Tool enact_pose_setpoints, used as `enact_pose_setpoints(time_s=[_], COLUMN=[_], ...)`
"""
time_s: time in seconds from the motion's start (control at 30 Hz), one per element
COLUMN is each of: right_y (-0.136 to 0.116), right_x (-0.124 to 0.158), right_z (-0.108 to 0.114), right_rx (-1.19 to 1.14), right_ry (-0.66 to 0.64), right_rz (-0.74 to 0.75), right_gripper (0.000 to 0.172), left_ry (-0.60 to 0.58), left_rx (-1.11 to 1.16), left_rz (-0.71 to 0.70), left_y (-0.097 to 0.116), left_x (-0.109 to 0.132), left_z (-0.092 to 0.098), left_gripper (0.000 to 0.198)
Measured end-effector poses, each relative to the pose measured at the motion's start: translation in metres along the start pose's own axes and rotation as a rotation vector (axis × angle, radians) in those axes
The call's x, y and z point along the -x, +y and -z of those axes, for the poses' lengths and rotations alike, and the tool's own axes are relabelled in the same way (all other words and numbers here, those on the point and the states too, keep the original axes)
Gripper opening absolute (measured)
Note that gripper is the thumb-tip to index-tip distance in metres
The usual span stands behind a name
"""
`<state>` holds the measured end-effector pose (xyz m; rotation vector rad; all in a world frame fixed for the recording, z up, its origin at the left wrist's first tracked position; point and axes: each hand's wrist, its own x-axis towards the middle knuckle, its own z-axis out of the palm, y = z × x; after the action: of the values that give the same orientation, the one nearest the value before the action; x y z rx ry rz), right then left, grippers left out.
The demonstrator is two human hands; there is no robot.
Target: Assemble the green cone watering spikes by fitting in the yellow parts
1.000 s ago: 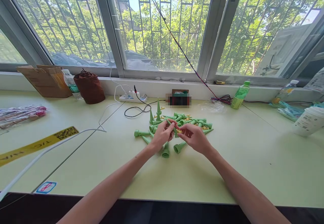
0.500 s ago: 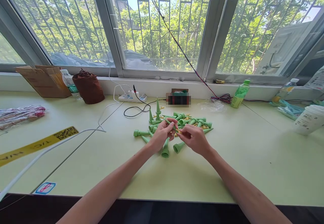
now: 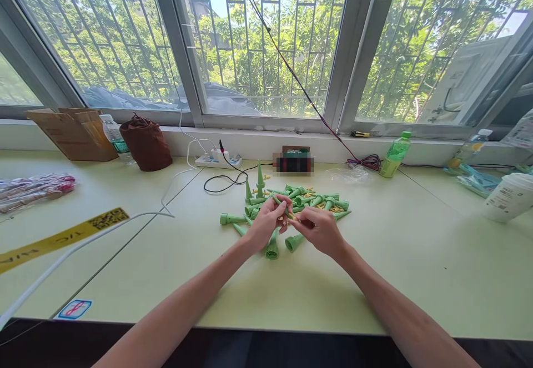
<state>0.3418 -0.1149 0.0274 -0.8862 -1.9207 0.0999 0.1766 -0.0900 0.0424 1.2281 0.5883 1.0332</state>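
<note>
Head view: at the green pile [image 3: 328, 203], left hand [image 3: 265, 222] grips a spike [image 3: 287, 211] (likely steadying it), right hand [image 3: 320, 228] a yellow piece [image 3: 293, 218].

From my remote seat I saw two uncovered forearms, the left forearm [image 3: 187, 290] and the right forearm [image 3: 383, 287], bare from beyond the bench's [image 3: 300, 301] near edge up to slim wrists. Both tapered smoothly. The left hand [image 3: 264, 225] and right hand [image 3: 320, 228] were ungloved, with slender fingers. One small spot [image 3: 222, 255] marked the left forearm near its wrist.
</note>
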Motion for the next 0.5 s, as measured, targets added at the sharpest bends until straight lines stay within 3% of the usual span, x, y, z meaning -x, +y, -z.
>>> enact_pose_setpoints(time_s=[0.3,0.5], right_y=[0.0004,0.0029], right_x=[-0.0001,-0.0004], right_z=[-0.0001,0.002], right_rx=[0.049,-0.01], right_ry=[0.011,-0.034], right_rz=[-0.027,-0.127], right_gripper=[0.038,0.018], left_ry=[0.021,0.115], left_rx=[-0.04,-0.089], left_rz=[-0.041,-0.082], left_y=[-0.0003,-0.0013], left_x=[0.0001,-0.001], left_z=[-0.002,-0.0026], left_gripper=[0.027,0.028])
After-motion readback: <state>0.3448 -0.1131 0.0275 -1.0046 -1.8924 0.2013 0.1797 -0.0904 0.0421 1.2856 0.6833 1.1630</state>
